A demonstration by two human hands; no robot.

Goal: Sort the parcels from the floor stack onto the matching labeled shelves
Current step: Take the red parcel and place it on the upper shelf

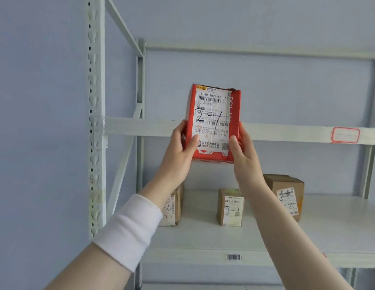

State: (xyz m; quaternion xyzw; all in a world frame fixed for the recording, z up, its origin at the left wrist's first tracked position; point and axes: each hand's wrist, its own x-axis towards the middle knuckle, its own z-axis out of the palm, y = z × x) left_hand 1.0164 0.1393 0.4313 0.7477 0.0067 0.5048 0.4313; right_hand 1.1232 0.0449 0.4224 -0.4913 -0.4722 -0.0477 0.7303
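Head view: a red parcel [213, 122] held up in both hands before metal shelving [97, 80].
The red parcel is gripped upright at its lower sides, the left hand [180, 151] curled round its left edge and the right hand [244, 151] round its right, thumbs pressed on the white shipping label [211, 114], where "2-1" is handwritten. It is raised in front of the upper shelf beam [140, 127], on which a red-bordered tag [345, 135] is stuck well to the right, its writing too faint to be read. Three brown boxes [285, 189] are stood apart on the lower shelf [203, 237]; the middle box [230, 208] is marked "2-2", and the left box [175, 208] is partly hidden by the left forearm.
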